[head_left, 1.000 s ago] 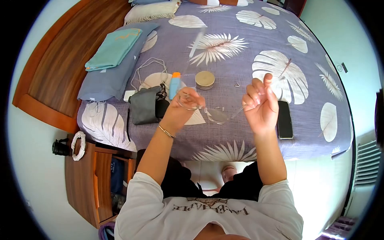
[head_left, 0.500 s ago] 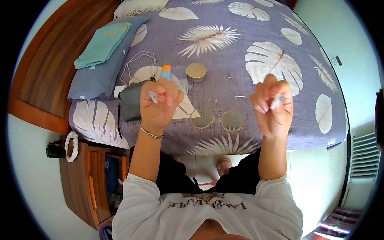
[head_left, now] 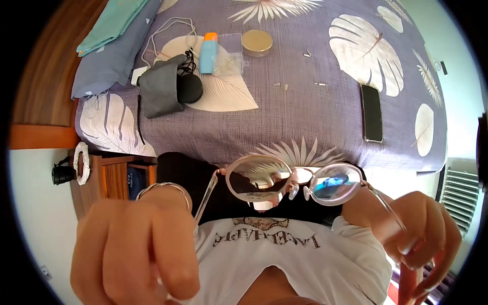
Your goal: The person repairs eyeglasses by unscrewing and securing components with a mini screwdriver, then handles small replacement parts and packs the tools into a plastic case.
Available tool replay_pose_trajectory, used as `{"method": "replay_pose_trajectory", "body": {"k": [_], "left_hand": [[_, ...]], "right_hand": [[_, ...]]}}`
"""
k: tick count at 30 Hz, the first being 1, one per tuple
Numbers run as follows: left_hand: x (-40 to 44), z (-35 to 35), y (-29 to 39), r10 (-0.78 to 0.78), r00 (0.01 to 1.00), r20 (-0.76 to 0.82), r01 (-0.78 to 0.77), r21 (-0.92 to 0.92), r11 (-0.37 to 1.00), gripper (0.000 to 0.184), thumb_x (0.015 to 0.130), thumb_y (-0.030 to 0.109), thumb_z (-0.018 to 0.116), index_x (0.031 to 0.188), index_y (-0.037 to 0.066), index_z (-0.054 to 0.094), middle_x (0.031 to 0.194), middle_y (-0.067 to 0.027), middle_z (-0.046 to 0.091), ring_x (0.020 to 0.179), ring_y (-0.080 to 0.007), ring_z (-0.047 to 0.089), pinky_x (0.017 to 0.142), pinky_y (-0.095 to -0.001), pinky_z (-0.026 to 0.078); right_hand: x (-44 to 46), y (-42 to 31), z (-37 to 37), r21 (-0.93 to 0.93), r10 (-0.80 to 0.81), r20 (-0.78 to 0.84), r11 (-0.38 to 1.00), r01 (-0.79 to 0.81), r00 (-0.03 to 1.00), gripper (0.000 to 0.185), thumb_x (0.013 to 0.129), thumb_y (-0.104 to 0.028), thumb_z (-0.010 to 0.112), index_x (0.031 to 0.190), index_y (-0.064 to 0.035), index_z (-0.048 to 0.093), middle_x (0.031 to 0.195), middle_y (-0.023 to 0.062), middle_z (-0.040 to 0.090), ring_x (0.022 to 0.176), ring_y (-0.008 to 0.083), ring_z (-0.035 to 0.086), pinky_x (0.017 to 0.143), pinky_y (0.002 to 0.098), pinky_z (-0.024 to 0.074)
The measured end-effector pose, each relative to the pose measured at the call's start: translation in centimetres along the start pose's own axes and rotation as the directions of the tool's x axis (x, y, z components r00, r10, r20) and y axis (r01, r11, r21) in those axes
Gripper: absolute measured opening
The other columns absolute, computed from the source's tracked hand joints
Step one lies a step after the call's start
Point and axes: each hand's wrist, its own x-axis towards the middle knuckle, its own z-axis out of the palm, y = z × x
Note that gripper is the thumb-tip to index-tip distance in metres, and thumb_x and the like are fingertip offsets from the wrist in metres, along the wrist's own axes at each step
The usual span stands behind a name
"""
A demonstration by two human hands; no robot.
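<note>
A pair of round, thin-rimmed eyeglasses [head_left: 293, 179] hangs close to the camera, in front of my white shirt. Clear temples run back from the lenses on both sides. My left hand [head_left: 132, 249] is closed at the left temple, its knuckles toward the camera and its fingertips partly hidden. My right hand [head_left: 422, 229] has its fingers curled round the end of the right temple. The right lens shows a bluish reflection.
On the patterned bed [head_left: 284, 117] lie a grey pouch [head_left: 158, 90], a blue bottle with an orange cap [head_left: 208, 56], a round tin [head_left: 257, 42], a phone [head_left: 371, 113] and several tiny pieces. Folded cloths [head_left: 109, 28] are at the left, beside a wooden cabinet [head_left: 113, 180].
Both hands have come down toward my body and closer to the camera, bringing the eyeglasses along. The view has shifted, and the phone on the bed is now uncovered.
</note>
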Motion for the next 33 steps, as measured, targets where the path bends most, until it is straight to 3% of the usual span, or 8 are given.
{"method": "replay_pose_trajectory", "body": {"k": [2, 3, 5, 6, 7, 9, 13, 33], "left_hand": [[-0.5, -0.3, 1.4, -0.096, 0.995, 0.024, 0.097, -0.026, 0.995, 0.017, 0.064, -0.005, 0.063, 0.07, 0.01, 0.061, 0.076, 0.0062, 0.059, 0.059, -0.0044, 0.045, 0.049, -0.0185, 0.028], [-1.5, -0.7, 2.8, -0.133, 0.99, 0.049, 0.14, -0.162, 0.977, 0.011, 0.065, -0.001, 0.062, 0.064, 0.008, 0.056, 0.07, 0.0006, 0.053, 0.057, -0.0119, 0.046, 0.05, -0.0245, 0.032], [0.4, 0.9, -1.1, 0.139, 0.99, -0.039, -0.14, -0.051, 0.989, 0.019, 0.063, -0.011, 0.055, 0.067, 0.007, 0.059, 0.073, 0.0001, 0.057, 0.06, -0.0069, 0.049, 0.049, -0.0192, 0.031], [0.9, 1.9, 0.0, 0.136, 0.99, -0.042, -0.138, -0.052, 0.989, 0.019, 0.063, -0.011, 0.055, 0.067, 0.007, 0.059, 0.073, 0.0001, 0.057, 0.06, -0.0069, 0.049, 0.049, -0.0192, 0.031], [0.8, 3.5, 2.0, -0.1, 0.963, -0.249, 0.117, 0.054, 0.992, 0.021, 0.065, -0.014, 0.048, 0.063, 0.006, 0.054, 0.065, -0.0008, 0.051, 0.053, -0.0068, 0.042, 0.046, -0.0166, 0.031], [0.5, 4.0, 2.6, -0.3, 0.834, -0.463, 0.384, 0.096, 0.918, 0.024, 0.067, -0.016, 0.041, 0.058, 0.005, 0.049, 0.057, -0.0018, 0.045, 0.046, -0.0066, 0.036, 0.043, -0.0141, 0.031], [0.7, 3.3, 1.9, 0.005, 0.983, -0.182, 0.012, 0.088, 0.996, 0.019, 0.071, -0.011, 0.042, 0.066, 0.005, 0.053, 0.063, -0.0037, 0.047, 0.054, -0.0073, 0.041, 0.048, -0.017, 0.032], [0.9, 5.0, 1.5, 0.046, 0.989, -0.138, -0.023, 0.161, 0.987, 0.008, 0.071, -0.001, 0.049, 0.079, 0.003, 0.049, 0.074, -0.0045, 0.047, 0.07, -0.0127, 0.041, 0.062, -0.0253, 0.031]], "right_hand": [[0.2, -0.2, 0.6, -0.017, 0.022, -0.044, 1.0, -0.023, 0.999, 0.013, 0.063, -0.019, 0.07, 0.072, -0.015, 0.061, 0.076, -0.0079, 0.057, 0.045, 0.0053, 0.035, 0.041, 0.0209, 0.018], [0.3, -0.2, 1.0, 0.003, -0.002, -0.092, 1.0, 0.002, 0.996, 0.012, 0.064, -0.018, 0.069, 0.073, -0.015, 0.061, 0.075, -0.0078, 0.057, 0.045, 0.0051, 0.035, 0.041, 0.0213, 0.0185], [0.2, -0.1, 1.0, 0.003, -0.054, -0.146, 0.999, 0.055, 0.988, 0.013, 0.066, -0.016, 0.066, 0.078, -0.0145, 0.063, 0.076, -0.0061, 0.059, 0.048, 0.0064, 0.043, 0.047, 0.0203, 0.03], [0.3, -0.1, 0.9, -0.01, -0.05, -0.132, 0.999, 0.05, 0.99, 0.012, 0.066, -0.016, 0.066, 0.078, -0.0145, 0.063, 0.076, -0.0061, 0.059, 0.048, 0.0065, 0.043, 0.048, 0.0203, 0.0302], [0.3, -0.3, 1.0, -0.016, -0.045, -0.133, 0.999, 0.044, 0.99, 0.012, 0.066, -0.016, 0.066, 0.078, -0.0144, 0.063, 0.076, -0.0061, 0.059, 0.048, 0.0065, 0.044, 0.048, 0.0204, 0.0304], [0.4, -0.6, 1.2, -0.028, -0.04, -0.136, 0.999, 0.037, 0.99, 0.012, 0.066, -0.016, 0.066, 0.078, -0.0144, 0.063, 0.076, -0.006, 0.059, 0.048, 0.0066, 0.044, 0.048, 0.0205, 0.0308], [0.6, -1.0, 1.6, -0.047, -0.039, -0.129, 0.998, 0.033, 0.991, 0.012, 0.066, -0.016, 0.065, 0.078, -0.0143, 0.063, 0.076, -0.0059, 0.059, 0.049, 0.0069, 0.045, 0.049, 0.0207, 0.0316], [1.5, -3.1, 3.0, -0.133, -0.02, -0.093, 0.991, 0.007, 0.995, 0.01, 0.068, -0.016, 0.064, 0.078, -0.0136, 0.063, 0.078, -0.0053, 0.06, 0.053, 0.0081, 0.048, 0.055, 0.0217, 0.0357]]}}
